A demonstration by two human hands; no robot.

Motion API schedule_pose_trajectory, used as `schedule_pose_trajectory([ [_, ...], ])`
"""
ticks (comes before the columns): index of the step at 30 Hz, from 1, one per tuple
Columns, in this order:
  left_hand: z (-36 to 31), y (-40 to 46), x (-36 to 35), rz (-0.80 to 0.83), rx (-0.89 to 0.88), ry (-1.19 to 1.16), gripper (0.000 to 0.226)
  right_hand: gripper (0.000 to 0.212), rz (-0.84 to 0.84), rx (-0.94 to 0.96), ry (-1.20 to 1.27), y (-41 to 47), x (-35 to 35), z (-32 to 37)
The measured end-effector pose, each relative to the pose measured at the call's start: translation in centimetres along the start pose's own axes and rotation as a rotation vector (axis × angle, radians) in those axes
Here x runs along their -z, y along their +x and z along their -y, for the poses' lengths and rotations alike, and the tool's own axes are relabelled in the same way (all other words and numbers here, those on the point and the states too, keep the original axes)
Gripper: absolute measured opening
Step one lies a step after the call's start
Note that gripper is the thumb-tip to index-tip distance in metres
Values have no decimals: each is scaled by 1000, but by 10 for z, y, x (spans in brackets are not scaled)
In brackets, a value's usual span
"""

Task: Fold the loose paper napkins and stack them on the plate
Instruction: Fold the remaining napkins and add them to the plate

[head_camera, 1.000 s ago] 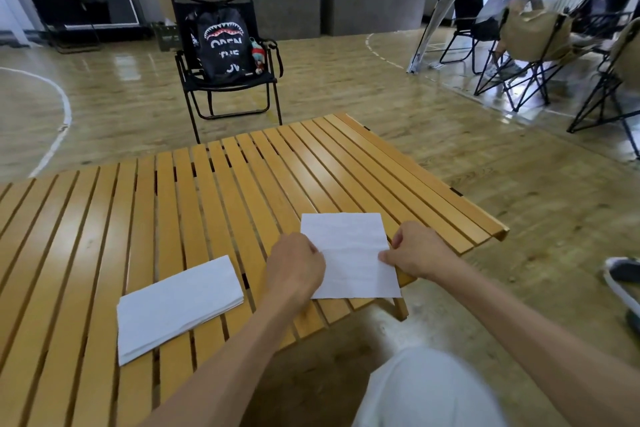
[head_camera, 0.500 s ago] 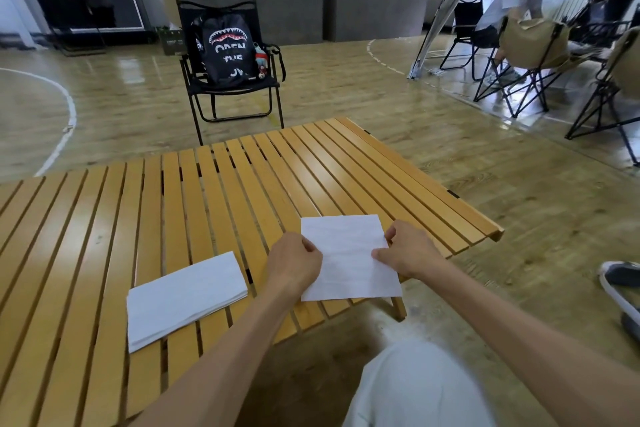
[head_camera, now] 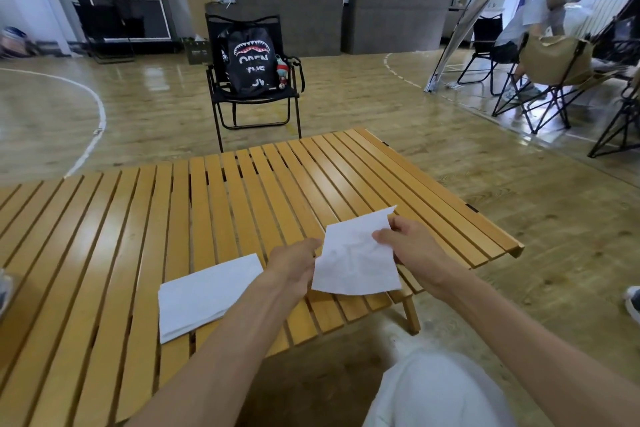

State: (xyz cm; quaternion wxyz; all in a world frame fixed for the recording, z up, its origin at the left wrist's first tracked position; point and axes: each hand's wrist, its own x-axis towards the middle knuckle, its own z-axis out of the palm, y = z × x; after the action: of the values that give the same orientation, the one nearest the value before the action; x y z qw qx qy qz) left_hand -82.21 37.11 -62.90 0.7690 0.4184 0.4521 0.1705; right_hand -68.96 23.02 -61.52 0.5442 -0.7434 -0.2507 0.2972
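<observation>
- Head view showed the right hand [head_camera: 412,246] pinching the upper right edge of a loose napkin [head_camera: 356,260], thumb on the near face and fingers curled behind it.
- At the sheet's left edge, the left hand [head_camera: 294,265] gripped it with curled fingers; the exact finger contact was hidden behind the hand.
- That napkin hung lifted off the slatted table [head_camera: 242,191], just right of frame centre, crumpled a little in the middle and not plainly creased into a fold.
- Its long axis ran from lower left to upper right, with the free corner pointing toward the upper right of the frame.
- Lower left of the hands, a folded napkin pile [head_camera: 207,295] lay flat on the slats, its long side running roughly left to right and rising toward the right.
- No plate was visible, so I judged the task early: one pile looked folded, this sheet remained to fold, and all stacking was left.
</observation>
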Motion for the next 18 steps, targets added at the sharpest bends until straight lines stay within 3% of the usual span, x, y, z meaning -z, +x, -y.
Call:
schedule_pose_trajectory([
  [2,-7,-12,14,129,49,-129,61,22,102,16,172,-9,-8,12],
  [5,-18,-28,39,308,59,-231,43,30,203,-15,356,-18,-22,28],
  [9,-35,-52,78,418,-26,-294,35,32,287,-30,427,-27,-47,50],
  [14,-56,-83,129,236,-312,39,39,28,357,13,419,-28,-94,68],
  [18,-57,-97,164,127,-469,252,43,37,378,-15,415,-28,-129,69],
])
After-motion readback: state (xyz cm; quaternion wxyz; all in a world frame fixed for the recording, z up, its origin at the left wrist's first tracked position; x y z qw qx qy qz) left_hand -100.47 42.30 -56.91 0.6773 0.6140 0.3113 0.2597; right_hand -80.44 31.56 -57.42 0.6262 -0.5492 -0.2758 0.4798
